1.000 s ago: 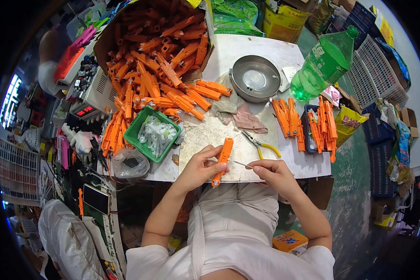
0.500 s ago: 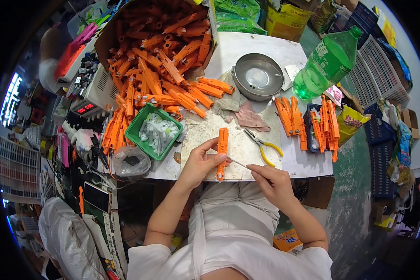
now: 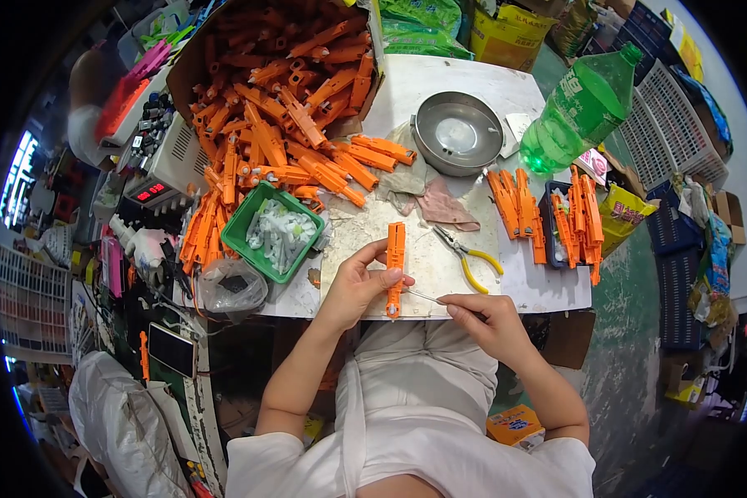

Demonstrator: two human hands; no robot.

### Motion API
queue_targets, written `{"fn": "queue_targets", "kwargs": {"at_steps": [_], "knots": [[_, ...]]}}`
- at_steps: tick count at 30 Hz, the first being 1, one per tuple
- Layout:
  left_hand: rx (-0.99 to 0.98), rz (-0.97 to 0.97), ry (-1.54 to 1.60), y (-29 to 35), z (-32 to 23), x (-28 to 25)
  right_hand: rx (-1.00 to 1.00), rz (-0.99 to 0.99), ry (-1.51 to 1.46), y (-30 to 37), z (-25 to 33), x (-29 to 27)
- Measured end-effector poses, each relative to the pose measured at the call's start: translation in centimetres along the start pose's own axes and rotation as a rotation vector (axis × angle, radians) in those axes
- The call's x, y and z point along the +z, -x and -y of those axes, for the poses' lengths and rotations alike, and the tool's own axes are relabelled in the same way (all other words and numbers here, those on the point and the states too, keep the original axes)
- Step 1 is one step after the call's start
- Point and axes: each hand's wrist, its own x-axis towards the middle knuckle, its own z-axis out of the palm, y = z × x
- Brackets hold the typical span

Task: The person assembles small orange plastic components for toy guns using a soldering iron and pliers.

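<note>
My left hand [image 3: 356, 285] is closed around an orange plastic part [image 3: 396, 249], long and narrow, held upright over the worn white board [image 3: 353, 232]. Between the fingers of my right hand [image 3: 491, 325] is a thin metal rod-like tool [image 3: 426, 296]; its tip points at the lower half of the orange part. Whether the tip touches it I cannot tell. Yellow-handled pliers [image 3: 471, 261] lie on the board just beyond my right hand. A green bin [image 3: 314, 239] with small whitish plastic pieces stands left of the board.
At the back left, a carton [image 3: 379, 70] spills many orange parts onto the table. Behind the board stand a metal bowl [image 3: 458, 133] and a green bottle [image 3: 577, 112]. More orange parts [image 3: 519, 205] lie at the right, beside a dark bin [image 3: 550, 217]. A pink rag [image 3: 448, 206] lies mid-table.
The orange part in my left hand has shifted very slightly away from me. The tool in my right hand now lies a little flatter, its tip lower along the part.
</note>
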Motion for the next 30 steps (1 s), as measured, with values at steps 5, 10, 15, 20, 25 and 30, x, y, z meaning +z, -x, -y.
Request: {"fn": "queue_targets", "kwargs": {"at_steps": [5, 10, 15, 20, 25, 30], "knots": [[0.017, 0.000, -0.053, -0.1, 0.2, 0.1, -0.038, -0.007, 0.084, -0.3, 0.1, 0.0], [-0.025, 0.012, -0.089, 0.2, 0.3, 0.6, 0.133, 0.077, -0.121, -0.7, -1.1, -0.4], [-0.079, -0.001, -0.084, 0.2, 0.6, 0.5, -0.025, 0.018, 0.019, 0.3, -0.5, 0.2], [-0.037, -0.026, -0.105, 0.0, 0.7, 0.8, -0.594, -0.132, 0.784, 0.8, -1.2, 1.0], [0.021, -0.011, 0.069, -0.5, 1.0, 0.3, -0.386, -0.094, 0.426, 0.6, -0.9, 0.5], [0.058, 0.013, 0.064, -0.3, 1.0, 0.8, -0.230, -0.054, 0.178, -0.2, -0.9, 0.2]]}}
